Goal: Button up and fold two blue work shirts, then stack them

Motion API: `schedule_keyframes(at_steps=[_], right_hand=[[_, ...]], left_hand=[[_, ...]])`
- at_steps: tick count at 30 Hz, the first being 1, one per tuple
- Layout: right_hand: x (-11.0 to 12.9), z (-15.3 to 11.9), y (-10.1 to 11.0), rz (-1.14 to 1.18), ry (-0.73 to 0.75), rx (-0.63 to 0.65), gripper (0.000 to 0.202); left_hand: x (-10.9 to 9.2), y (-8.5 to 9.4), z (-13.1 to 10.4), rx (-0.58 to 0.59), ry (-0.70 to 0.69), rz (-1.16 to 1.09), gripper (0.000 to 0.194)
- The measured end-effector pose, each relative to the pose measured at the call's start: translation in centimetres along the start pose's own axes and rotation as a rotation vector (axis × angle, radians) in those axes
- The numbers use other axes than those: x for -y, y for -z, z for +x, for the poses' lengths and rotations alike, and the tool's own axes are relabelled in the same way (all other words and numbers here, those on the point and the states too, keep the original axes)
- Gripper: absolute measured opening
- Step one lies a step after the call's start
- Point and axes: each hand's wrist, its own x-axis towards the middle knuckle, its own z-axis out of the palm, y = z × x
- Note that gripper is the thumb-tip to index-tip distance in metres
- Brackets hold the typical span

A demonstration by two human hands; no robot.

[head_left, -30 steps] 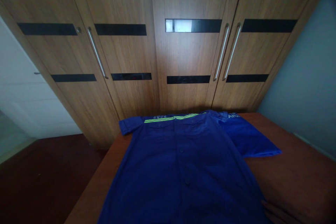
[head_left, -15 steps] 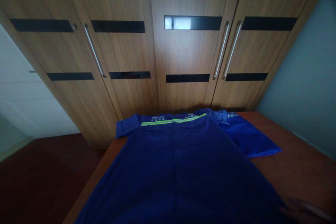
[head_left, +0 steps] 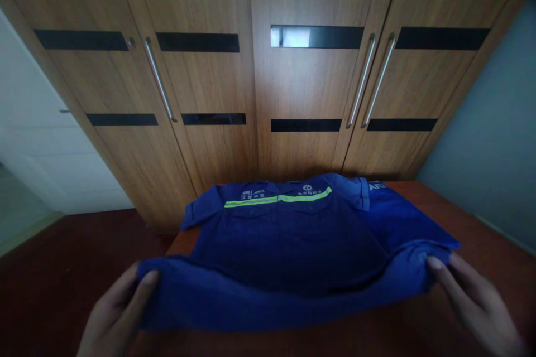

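A dark blue work shirt (head_left: pixel 255 234) with a yellow-green reflective stripe and white print across the chest lies front up, collar toward the wardrobe. Its lower part is lifted and bent over toward the collar, sagging in the middle between my hands. At the left corner of the lifted edge, my left hand (head_left: pixel 119 309) pinches the cloth between thumb and fingers. My right hand (head_left: pixel 473 295) grips the opposite corner the same way. Under the shirt's right-hand sleeve lies a brighter blue folded garment (head_left: pixel 402 217) with white letters, partly covered.
The shirt lies on a reddish-brown tabletop (head_left: pixel 494 279). A wooden wardrobe (head_left: pixel 293 83) with metal handles and black strips stands directly behind it. A pale wall (head_left: pixel 486 156) rises at the right, a white door (head_left: pixel 62 162) is at the left, and dark floor (head_left: pixel 92 268) shows below.
The shirt lay flat with only a blurred hand at the lower right. Now both hands hold its lower edge, raised and brought toward the collar. The view has shifted slightly left.
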Motion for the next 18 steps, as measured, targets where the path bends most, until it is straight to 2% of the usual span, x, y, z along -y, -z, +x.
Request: schedule_keyframes(at_steps=[1, 4, 6, 8, 10, 12, 15, 18], right_hand=[[0.3, 1.9, -1.0, 0.055, 0.006, 0.039, 0.037], [1.0, 7.5, -4.5, 0.095, 0.03, 0.082, 0.036], [1.1, 10.4, -7.1, 0.045, 0.018, 0.164, 0.038], [0.7, 12.0, -9.5, -0.052, -0.041, 0.235, 0.041], [-0.1, 12.2, -11.2, -0.135, -0.071, 0.31, 0.043], [-1.2, 11.3, -11.9, -0.194, -0.078, 0.356, 0.046], [-2.9, 9.0, -11.2, -0.251, -0.1, 0.368, 0.05], [-4.3, 6.8, -9.9, -0.251, -0.119, 0.365, 0.05]], left_hand=[[-1.0, -0.8, 1.7, 0.051, 0.003, -0.063, 0.048], [-3.1, -3.8, 6.9, 0.074, -0.042, -0.127, 0.056], [-3.1, -5.6, 9.4, 0.163, -0.052, -0.066, 0.057], [-2.0, -7.1, 11.0, 0.245, -0.059, 0.069, 0.057], [-0.4, -7.8, 11.5, 0.294, -0.057, 0.177, 0.056], [1.1, -7.7, 11.3, 0.316, -0.048, 0.226, 0.054], [2.4, -6.8, 10.2, 0.336, -0.04, 0.217, 0.05], [2.5, -6.0, 8.6, 0.352, -0.026, 0.203, 0.047]])
